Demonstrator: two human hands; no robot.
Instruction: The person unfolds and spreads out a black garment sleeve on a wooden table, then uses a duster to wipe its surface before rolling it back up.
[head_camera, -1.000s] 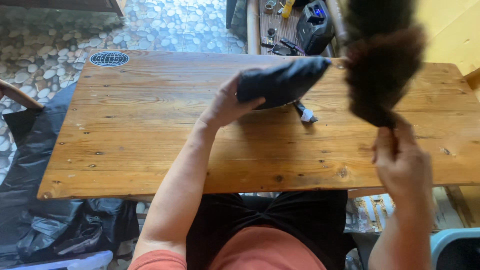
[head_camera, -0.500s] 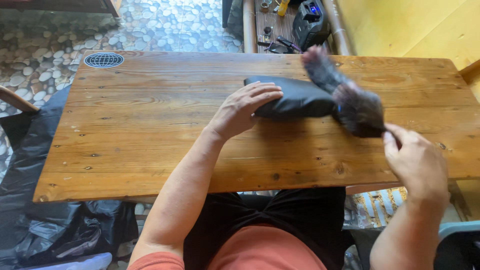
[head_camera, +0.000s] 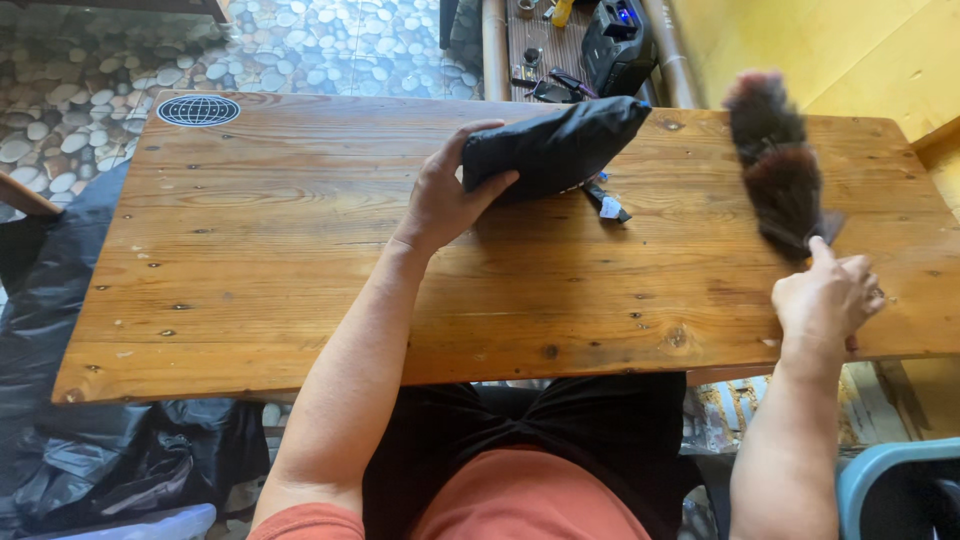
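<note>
The left hand (head_camera: 445, 195) is clamped on the near end of a black pouch (head_camera: 555, 148), thumb under its lower edge and fingers curled over the top, so the pouch is tipped up on its long side at the far middle of the table (head_camera: 250, 270). The pouch looks like soft, matte fabric, plump and rounded, creased where the fingers dig in. Just beside its right lower corner a small dark item with a pale tag (head_camera: 606, 204) lies flat on the wood; I cannot tell what it is.

The right hand (head_camera: 825, 297) is closed around the handle of a feather duster (head_camera: 775, 160), fingers wrapped tight with the forefinger stretched up along the stem. The duster's head is fluffy, dark with reddish-brown tufts, and stands off the table near its right end, well apart from the pouch.

The table is long planks of varnished, knotty pine with a round globe sticker (head_camera: 198, 110) at the far left corner. The whole left half of the top is open, as is the strip along the near edge. Black plastic sheeting (head_camera: 60, 440) is bunched on the floor at the left; pebble paving (head_camera: 330, 45) lies beyond the far edge.
</note>
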